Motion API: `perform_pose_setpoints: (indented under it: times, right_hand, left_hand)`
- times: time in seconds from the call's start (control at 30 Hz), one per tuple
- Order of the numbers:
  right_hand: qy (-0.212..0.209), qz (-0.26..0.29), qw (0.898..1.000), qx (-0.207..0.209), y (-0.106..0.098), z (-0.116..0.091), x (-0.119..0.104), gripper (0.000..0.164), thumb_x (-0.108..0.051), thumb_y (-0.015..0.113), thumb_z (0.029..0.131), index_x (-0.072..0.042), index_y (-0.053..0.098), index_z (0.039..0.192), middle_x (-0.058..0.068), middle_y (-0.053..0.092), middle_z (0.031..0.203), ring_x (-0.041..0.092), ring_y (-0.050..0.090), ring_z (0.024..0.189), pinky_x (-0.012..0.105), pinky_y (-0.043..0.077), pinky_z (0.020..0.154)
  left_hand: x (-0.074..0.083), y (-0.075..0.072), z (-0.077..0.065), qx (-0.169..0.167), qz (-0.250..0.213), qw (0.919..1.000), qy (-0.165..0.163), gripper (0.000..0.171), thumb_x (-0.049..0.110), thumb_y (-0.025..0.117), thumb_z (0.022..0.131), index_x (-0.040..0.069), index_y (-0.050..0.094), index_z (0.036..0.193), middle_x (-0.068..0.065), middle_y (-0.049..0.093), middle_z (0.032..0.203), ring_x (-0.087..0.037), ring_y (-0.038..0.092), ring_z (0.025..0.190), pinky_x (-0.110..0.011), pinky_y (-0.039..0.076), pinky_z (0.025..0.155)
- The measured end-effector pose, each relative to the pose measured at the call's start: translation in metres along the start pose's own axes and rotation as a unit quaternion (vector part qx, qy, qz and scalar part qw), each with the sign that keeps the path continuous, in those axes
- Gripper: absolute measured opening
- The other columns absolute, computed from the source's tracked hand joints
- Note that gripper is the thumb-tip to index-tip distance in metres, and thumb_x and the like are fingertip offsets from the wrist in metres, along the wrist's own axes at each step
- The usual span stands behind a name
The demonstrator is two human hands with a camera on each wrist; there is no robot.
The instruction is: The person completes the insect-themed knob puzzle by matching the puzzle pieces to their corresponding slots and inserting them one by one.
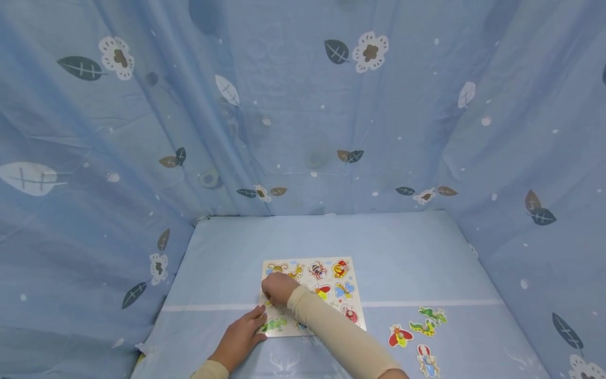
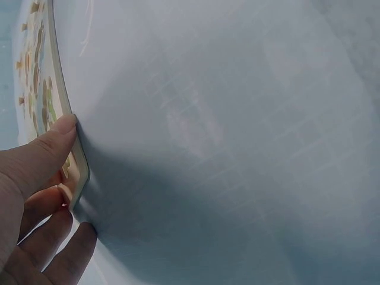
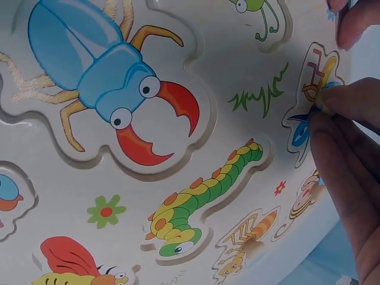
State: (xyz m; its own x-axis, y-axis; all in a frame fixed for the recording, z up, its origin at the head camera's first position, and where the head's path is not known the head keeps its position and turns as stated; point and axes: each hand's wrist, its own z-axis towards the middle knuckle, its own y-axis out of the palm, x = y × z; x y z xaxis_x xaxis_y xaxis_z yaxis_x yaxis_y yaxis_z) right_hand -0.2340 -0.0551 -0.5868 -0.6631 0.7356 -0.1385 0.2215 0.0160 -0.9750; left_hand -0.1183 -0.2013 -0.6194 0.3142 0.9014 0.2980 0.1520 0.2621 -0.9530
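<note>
A wooden insect puzzle board [image 1: 361, 317] lies flat on the table. My left hand [image 1: 241, 337] holds its near left corner, with the thumb on the near edge and the fingers along the left side, as the left wrist view shows. My right hand [image 1: 279, 289] reaches across the board to its left side. Seen from the right wrist, thumb and fingers pinch a small blue and yellow insect puzzle piece [image 3: 301, 133] at its slot; the fingertips hide its middle. Printed recesses show a blue beetle [image 3: 89, 53] and a green caterpillar [image 3: 208, 193].
Right of the board lie loose knobbed pieces: a green grasshopper [image 1: 433, 315], a caterpillar [image 1: 423, 328], a red-winged insect [image 1: 400, 337] and a blue beetle [image 1: 428, 363]. Several pieces sit in the board, including a spider [image 1: 317, 270]. Blue curtains [image 1: 303, 105] surround the table.
</note>
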Motion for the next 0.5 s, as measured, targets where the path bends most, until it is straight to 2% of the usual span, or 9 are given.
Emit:
perform_pose_setpoints:
  times: [0.5]
  right_hand:
    - [-0.001,0.004,1.0,0.008,0.0018,0.0001,0.0004,0.013,-0.015,0.078,0.093,-0.021,0.078,0.081,-0.009,0.066,0.068,0.007,0.048,0.059,0.019,0.039,0.052]
  left_hand:
    - [0.0002,0.0007,0.0004,-0.003,0.002,0.9999,-0.01,0.054,0.031,0.085,0.081,0.006,0.073,0.127,-0.009,0.064,0.145,-0.029,0.065,0.129,-0.047,0.061,0.101]
